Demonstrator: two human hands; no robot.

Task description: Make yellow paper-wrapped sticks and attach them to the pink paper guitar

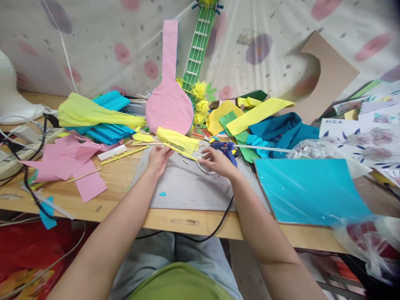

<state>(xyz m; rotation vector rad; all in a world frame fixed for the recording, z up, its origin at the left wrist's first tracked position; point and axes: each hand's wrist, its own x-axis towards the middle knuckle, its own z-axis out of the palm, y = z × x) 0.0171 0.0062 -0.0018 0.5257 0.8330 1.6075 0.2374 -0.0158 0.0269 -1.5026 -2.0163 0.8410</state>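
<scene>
A thin yellow stick [181,151] is held level above the grey cutting mat [187,196]. My left hand [160,159] pinches its left end, and my right hand [215,161] has its fingers closed on the right end. Just behind the stick lies a crumpled strip of yellow paper [179,139]. A blue glue gun [227,151] with a white glue stick rests beside my right hand. Another yellow stick [125,155] lies left of the mat.
A pink guitar-shaped piece [170,100] stands at the back, beside a green instrument neck [198,46]. Pink paper scraps [73,160] lie left, a turquoise sheet [312,189] right. A black cord [218,225] hangs over the front edge.
</scene>
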